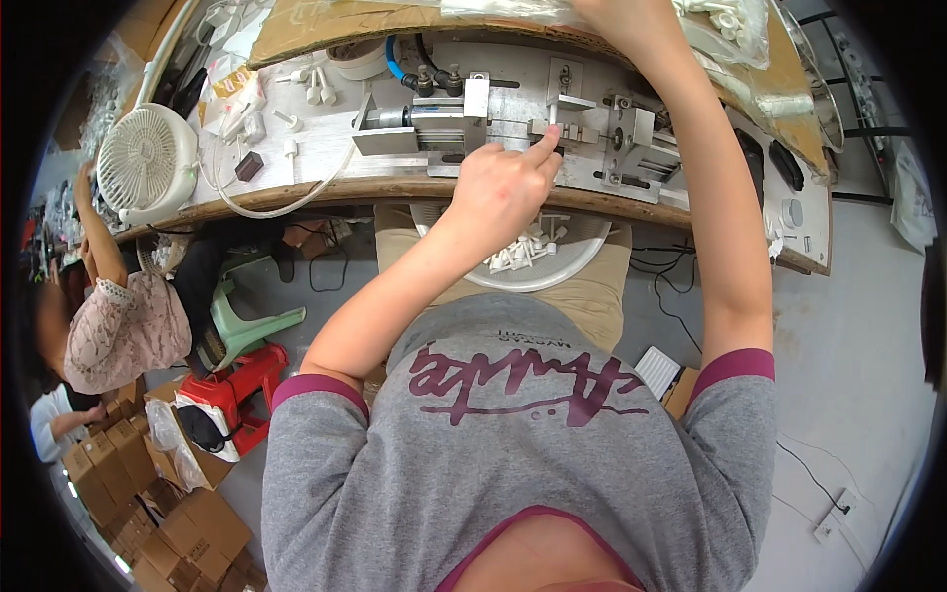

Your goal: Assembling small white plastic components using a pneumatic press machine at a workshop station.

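Observation:
My left hand [505, 185] is over the bench fixture, index finger stretched out and the other fingers partly bent. Its fingertip touches a small metal holding block [577, 131], at the foot of a slim white piece [553, 111]; the hand grips nothing that I can see. Left of the block sits a pneumatic cylinder clamp [419, 126], and to its right a second metal clamp [631, 143]. My right hand [626, 22] reaches far forward over the cardboard sheet [395, 22]; its fingers are cut off by the upper edge. Bagged white plastic parts [728, 22] lie beside it.
A round white basket [552, 278] with several white plastic parts rests on my lap. Loose white parts [318, 87] and a white fan [146, 163] are at the left of the bench. Another person [128, 331] sits at far left, near stacked cartons [202, 533]. Cables hang below the bench.

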The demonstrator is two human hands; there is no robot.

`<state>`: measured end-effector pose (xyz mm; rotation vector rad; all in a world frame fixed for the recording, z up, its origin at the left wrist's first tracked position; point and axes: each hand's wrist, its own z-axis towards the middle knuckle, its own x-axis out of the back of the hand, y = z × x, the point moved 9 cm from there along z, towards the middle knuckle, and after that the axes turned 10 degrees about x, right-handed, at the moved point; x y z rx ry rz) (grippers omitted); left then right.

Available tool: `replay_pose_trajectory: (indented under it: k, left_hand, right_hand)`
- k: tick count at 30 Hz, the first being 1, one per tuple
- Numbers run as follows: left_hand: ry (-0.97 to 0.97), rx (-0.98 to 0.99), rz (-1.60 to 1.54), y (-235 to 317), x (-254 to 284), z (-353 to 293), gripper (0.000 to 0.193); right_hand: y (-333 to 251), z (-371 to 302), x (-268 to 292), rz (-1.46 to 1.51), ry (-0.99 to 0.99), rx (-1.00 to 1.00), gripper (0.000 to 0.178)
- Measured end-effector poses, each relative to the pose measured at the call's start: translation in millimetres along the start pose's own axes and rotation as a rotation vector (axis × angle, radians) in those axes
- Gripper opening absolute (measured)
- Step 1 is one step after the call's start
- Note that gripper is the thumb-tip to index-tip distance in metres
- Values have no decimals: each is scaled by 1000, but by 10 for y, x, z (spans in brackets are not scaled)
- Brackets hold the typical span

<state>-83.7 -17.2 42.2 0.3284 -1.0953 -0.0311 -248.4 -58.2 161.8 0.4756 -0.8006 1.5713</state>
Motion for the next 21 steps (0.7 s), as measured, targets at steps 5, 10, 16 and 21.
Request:
replay_pose_trajectory:
  k: [5, 10, 16, 21]
  left_hand:
    - [-71, 32, 75, 13, -53, 33, 26]
    - [-103, 184, -425, 12, 433, 14, 21]
    - [-111, 321, -1452, 298, 1724, -71, 20]
    - [-368, 821, -1537, 393, 1830, -373, 31]
  right_hand:
    - [0, -181, 172, 42, -113, -120, 18]
    - [141, -442, 205, 480, -39, -392, 22]
    - [-34, -936, 347, 815, 208, -586, 28]
    - [-208, -1236, 303, 852, 275, -585, 31]
